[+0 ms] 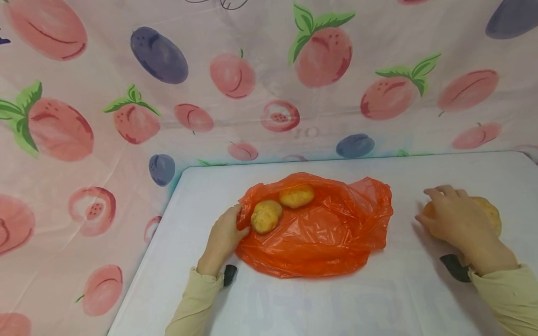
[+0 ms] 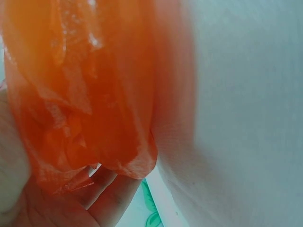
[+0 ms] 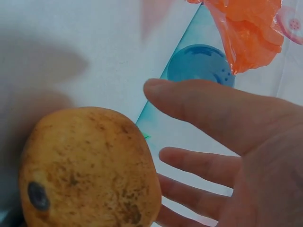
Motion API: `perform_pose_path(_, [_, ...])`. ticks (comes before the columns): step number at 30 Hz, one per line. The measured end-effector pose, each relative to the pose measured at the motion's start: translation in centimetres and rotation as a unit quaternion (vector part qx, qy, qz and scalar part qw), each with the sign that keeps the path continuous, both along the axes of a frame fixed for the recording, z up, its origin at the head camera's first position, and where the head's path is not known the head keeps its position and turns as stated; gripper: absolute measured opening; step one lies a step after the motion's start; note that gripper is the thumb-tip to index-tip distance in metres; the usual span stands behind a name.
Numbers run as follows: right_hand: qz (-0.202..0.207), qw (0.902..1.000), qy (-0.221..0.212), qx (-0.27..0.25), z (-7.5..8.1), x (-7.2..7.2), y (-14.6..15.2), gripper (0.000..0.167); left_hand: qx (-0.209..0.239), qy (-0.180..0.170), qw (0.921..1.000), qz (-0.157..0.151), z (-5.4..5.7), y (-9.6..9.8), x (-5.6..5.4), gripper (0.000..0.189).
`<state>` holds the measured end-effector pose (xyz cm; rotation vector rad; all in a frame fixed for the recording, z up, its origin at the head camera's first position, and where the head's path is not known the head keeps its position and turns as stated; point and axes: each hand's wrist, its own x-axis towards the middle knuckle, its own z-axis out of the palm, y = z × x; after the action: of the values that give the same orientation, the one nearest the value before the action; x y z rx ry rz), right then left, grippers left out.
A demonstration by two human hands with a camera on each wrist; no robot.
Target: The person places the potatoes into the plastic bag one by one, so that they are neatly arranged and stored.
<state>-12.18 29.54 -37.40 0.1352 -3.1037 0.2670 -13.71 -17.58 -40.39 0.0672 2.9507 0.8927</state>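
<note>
Left fingers apparently hold bag

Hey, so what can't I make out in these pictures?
Head: part of the speckled yellow thing, covered by the right hand.
Left wrist: part of the left hand, behind the orange bag.
Right wrist: the speckled yellow thing's lower end, cut off by the bottom edge.

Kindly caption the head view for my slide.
Left hand holding crinkled orange plastic bag with two oval yellow potatoes; right hand over rounded yellow object.

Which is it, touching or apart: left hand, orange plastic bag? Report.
Touching: the left wrist view shows the left hand curled against the orange plastic bag.
</note>
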Motion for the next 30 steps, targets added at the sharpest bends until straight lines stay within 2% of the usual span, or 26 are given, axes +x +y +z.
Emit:
perform_pose_path(4, [0.010, 0.9999, -0.012, 0.008, -0.06, 0.08, 0.27, 0.064, -0.001, 0.001, 1.0000, 0.000, -0.03, 0.00, 0.01, 0.064])
perform_pose_path(20, [0.001, 0.9986, -0.053, 0.004, -0.61, -0.23, 0.96, 0.063, -0.004, -0.002, 1.0000, 0.002, 0.05, 0.07, 0.04, 0.065])
perform_pose_path(24, [0.001, 0.9985, -0.054, -0.006, -0.58, -0.29, 0.93, 0.063, -0.006, 0.002, 1.0000, -0.001, 0.00, 0.03, 0.03, 0.064])
perform_pose_path(30, [0.008, 0.9995, -0.025, -0.017, -0.20, -0.33, 0.56, 0.055, -0.007, 0.012, 0.9999, -0.006, -0.09, -0.05, -0.01, 0.063])
